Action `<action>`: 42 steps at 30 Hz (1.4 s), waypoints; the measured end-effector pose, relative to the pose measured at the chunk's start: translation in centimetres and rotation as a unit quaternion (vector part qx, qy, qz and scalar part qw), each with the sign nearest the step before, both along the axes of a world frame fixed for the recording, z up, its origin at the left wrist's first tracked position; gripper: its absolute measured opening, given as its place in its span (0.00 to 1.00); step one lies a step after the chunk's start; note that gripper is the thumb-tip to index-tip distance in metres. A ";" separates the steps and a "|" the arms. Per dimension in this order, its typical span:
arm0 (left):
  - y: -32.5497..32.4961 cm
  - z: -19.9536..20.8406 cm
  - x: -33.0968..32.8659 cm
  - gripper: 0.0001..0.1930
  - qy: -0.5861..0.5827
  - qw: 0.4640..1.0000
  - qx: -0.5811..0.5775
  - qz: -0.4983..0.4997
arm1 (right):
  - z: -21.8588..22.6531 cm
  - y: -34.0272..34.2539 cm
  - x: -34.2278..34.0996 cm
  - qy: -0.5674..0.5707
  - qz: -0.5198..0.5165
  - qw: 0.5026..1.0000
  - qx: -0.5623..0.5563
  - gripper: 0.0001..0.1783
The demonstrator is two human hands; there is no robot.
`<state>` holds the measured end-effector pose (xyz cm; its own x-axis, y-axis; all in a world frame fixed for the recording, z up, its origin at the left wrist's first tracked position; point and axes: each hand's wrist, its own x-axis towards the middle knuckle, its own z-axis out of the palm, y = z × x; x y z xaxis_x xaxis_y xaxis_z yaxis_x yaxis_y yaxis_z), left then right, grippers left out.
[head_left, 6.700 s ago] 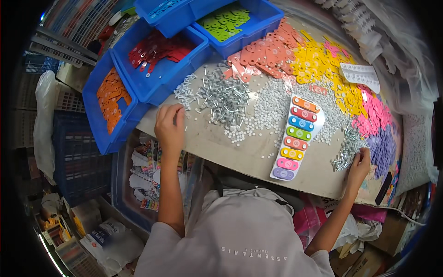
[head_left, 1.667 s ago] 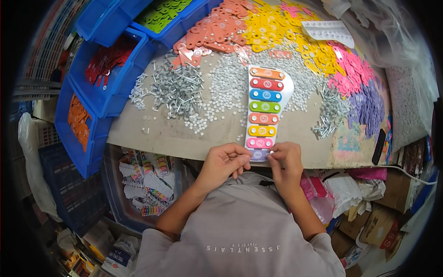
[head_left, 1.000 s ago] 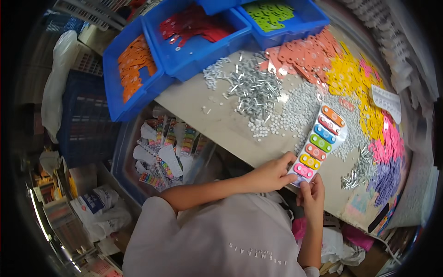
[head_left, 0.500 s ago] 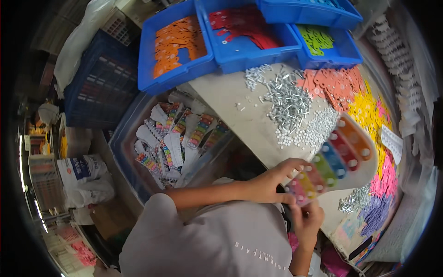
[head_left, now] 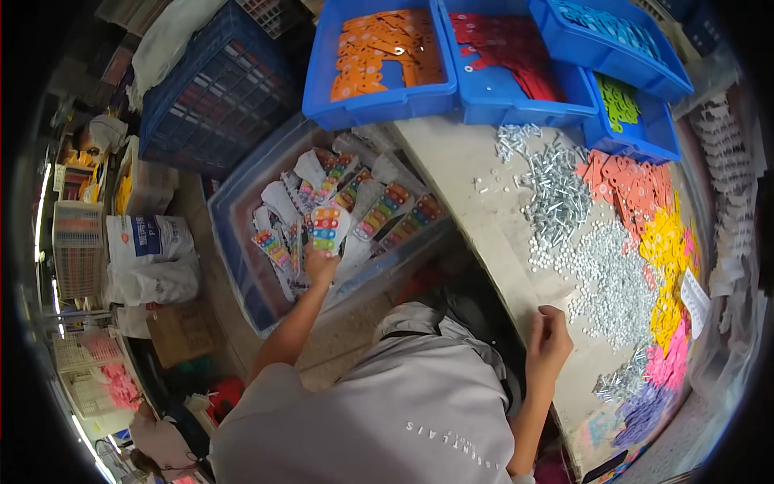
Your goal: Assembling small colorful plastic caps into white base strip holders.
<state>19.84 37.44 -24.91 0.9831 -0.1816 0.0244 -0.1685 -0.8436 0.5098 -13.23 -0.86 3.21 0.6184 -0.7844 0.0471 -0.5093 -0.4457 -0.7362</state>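
Over a clear plastic bin on my left, my left hand grips the lower end of a white paddle-shaped board with coloured strips. Its strips lie in orange, red, blue, green and yellow rows with pale round dots. Several similar boards lie jumbled beneath it in the bin. My right hand is at the table's near edge, its fingers curled and nothing visible in them. Nearest to it on the tabletop is a spread of small silvery round pieces.
Blue trays hold orange strips, red strips, blue strips and green strips. Metal screws or rivets lie on the table, beside coral, yellow, pink and purple strips. A dark blue crate stands behind the bin.
The coloured board has gone from both hands above the table to my left hand alone over the bin. My right hand has let go and risen to the table edge. The view has shifted left.
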 end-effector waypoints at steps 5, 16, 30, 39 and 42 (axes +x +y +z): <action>1.8 -2.4 6.1 0.48 0.126 0.992 0.005 -0.005 | -1.2 0.1 0.0 -0.049 -0.101 0.993 0.030 0.04; -21.3 15.3 4.8 0.26 -0.051 0.943 -0.304 -0.128 | -1.5 0.3 -0.6 -0.018 -0.092 0.993 -0.075 0.03; -37.2 25.3 -18.5 0.11 -0.118 0.646 -0.323 -0.681 | 3.4 -22.2 -12.5 0.148 -0.263 0.862 -0.408 0.17; -38.0 25.8 -18.5 0.08 -0.028 0.704 -0.281 -0.651 | 0.4 -29.0 -16.0 0.211 -0.235 0.915 -0.252 0.18; -37.9 25.9 -18.5 0.08 -0.034 0.705 -0.279 -0.651 | 0.1 -29.0 -16.0 0.212 -0.235 0.913 -0.257 0.18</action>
